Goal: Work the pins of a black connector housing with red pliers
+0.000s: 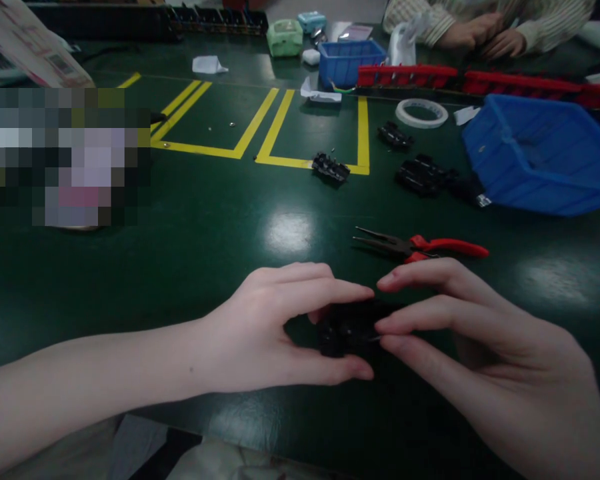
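Note:
Between both hands, low in the middle of the view, is a dark black plastic part [350,330] whose details are hard to make out. My left hand [285,323] grips it from the left, thumb on the near side and fingers on the far side. My right hand [490,340] comes in from the right with thumb and fingertip pinched at the part's right end. Something thin and small seems to be in that pinch, too small to name. Just beyond the hands lie needle-nose pliers [415,247] with red handles, jaws pointing left.
Several black plastic assemblies [425,175] lie beyond the pliers, near a tape roll [422,113]. A large blue bin [545,157] stands at right, a smaller blue bin [350,61] farther back. Yellow tape lines [195,149] mark the green table. Across it rest another person's hands [480,37].

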`<state>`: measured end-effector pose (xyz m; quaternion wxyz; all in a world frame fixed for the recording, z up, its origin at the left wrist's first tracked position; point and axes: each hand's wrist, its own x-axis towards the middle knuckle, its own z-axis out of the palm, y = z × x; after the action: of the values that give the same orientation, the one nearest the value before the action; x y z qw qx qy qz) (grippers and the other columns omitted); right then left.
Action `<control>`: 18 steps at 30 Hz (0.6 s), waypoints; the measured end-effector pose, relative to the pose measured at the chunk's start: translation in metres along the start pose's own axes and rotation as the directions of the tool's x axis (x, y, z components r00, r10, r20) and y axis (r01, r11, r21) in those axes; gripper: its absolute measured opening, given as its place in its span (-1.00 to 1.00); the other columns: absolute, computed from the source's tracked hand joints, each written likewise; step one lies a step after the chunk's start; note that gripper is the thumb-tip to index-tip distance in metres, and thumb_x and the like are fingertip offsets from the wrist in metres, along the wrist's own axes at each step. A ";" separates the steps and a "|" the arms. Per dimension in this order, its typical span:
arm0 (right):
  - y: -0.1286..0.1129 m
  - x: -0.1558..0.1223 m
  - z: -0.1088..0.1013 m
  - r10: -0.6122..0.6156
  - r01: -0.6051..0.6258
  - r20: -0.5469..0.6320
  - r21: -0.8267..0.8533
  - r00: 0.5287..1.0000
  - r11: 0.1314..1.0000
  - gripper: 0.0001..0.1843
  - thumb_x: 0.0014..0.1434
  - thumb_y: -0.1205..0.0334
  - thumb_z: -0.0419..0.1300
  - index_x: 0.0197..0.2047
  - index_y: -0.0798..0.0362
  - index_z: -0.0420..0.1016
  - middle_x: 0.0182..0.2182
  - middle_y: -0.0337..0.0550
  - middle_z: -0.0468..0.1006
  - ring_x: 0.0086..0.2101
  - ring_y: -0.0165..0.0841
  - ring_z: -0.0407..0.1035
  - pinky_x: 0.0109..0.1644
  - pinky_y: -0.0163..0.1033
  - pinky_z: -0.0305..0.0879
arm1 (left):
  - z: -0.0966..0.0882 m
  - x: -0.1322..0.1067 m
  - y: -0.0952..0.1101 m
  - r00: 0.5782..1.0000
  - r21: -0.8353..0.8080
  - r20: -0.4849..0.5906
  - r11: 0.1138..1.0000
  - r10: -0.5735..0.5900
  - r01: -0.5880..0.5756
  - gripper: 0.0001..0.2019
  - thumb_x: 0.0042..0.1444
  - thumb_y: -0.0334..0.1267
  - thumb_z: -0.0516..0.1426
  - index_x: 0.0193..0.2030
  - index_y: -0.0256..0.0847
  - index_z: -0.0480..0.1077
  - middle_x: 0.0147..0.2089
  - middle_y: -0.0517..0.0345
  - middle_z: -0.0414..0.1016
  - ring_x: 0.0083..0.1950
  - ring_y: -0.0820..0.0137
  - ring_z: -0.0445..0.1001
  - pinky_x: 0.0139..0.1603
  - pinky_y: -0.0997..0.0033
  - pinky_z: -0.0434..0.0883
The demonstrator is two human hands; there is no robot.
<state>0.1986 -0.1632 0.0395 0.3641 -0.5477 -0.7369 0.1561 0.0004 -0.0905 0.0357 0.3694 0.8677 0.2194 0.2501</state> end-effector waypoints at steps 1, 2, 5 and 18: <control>0.000 0.001 0.000 -0.003 0.003 0.010 -0.004 1.000 1.000 -0.94 0.12 0.20 0.21 -0.37 -0.19 0.48 -0.21 -0.36 0.48 -0.19 -0.46 0.41 -0.10 -0.35 0.38 | 0.000 0.000 0.000 1.000 0.001 -0.003 1.000 -0.005 0.005 -0.58 -0.03 -0.20 0.31 -0.03 -0.27 0.41 -0.35 0.25 0.43 -0.38 0.55 0.40 -0.40 0.63 0.34; 0.000 0.001 0.001 -0.009 0.009 0.018 -0.010 1.000 1.000 -0.94 0.12 0.20 0.21 -0.37 -0.18 0.47 -0.21 -0.36 0.48 -0.19 -0.45 0.41 -0.10 -0.34 0.38 | 0.000 0.000 0.000 1.000 0.004 -0.004 1.000 -0.010 0.010 -0.59 -0.03 -0.20 0.31 -0.03 -0.26 0.41 -0.35 0.25 0.43 -0.38 0.55 0.40 -0.40 0.62 0.34; 0.000 0.002 0.001 -0.024 0.025 0.042 -0.029 0.999 0.999 -0.93 0.12 0.22 0.21 -0.37 -0.17 0.46 -0.21 -0.35 0.48 -0.19 -0.45 0.40 -0.09 -0.34 0.37 | 0.001 0.000 -0.001 1.000 0.009 -0.005 1.000 -0.007 0.007 -0.59 -0.03 -0.17 0.31 -0.03 -0.24 0.42 -0.35 0.25 0.44 -0.38 0.54 0.41 -0.40 0.61 0.34; 0.002 0.001 0.001 -0.024 0.025 0.063 -0.018 0.998 1.000 -0.91 0.13 0.29 0.19 -0.34 -0.12 0.43 -0.23 -0.34 0.48 -0.24 -0.49 0.41 -0.16 -0.41 0.38 | 0.002 0.001 -0.005 0.999 0.004 0.029 0.999 -0.040 0.040 -0.60 -0.01 -0.14 0.29 -0.02 -0.19 0.43 -0.34 0.24 0.45 -0.37 0.52 0.42 -0.39 0.59 0.34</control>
<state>0.1994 -0.1616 0.0383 0.3377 -0.5369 -0.7559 0.1619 0.0012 -0.0878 0.0316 0.3762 0.8672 0.2316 0.2296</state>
